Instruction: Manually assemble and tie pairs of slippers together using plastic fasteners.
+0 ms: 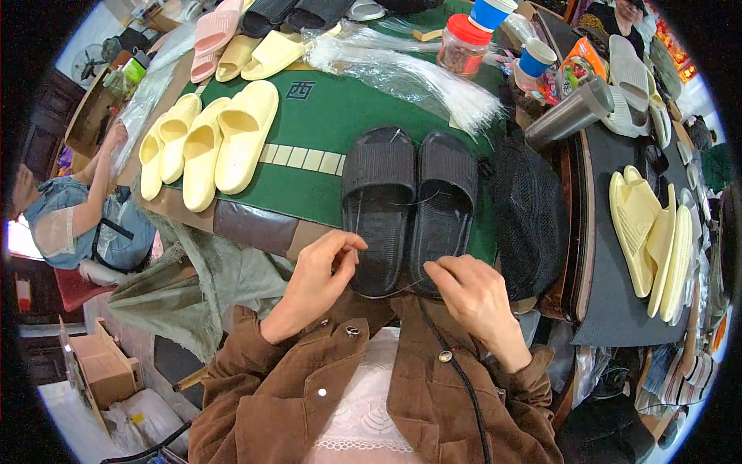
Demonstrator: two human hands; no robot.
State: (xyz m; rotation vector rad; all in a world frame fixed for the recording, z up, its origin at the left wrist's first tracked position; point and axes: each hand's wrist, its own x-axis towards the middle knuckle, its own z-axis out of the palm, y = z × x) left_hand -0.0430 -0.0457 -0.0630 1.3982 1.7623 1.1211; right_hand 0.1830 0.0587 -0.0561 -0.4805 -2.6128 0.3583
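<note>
The left hand is bent beside the left heel of the black slippers, thumb and forefinger curled with a gap between; the right hand has its fingertips drawn together near the other heel — whether either grips the thin strand arcing past the heels, I cannot tell. The slippers lie side by side on the green-topped table, toes pointing away from the wearer. Just right of them is a black mesh bag; leftward lie four pale yellow slippers. Farther off — a bundle of clear strands and a red-lidded jar
</note>
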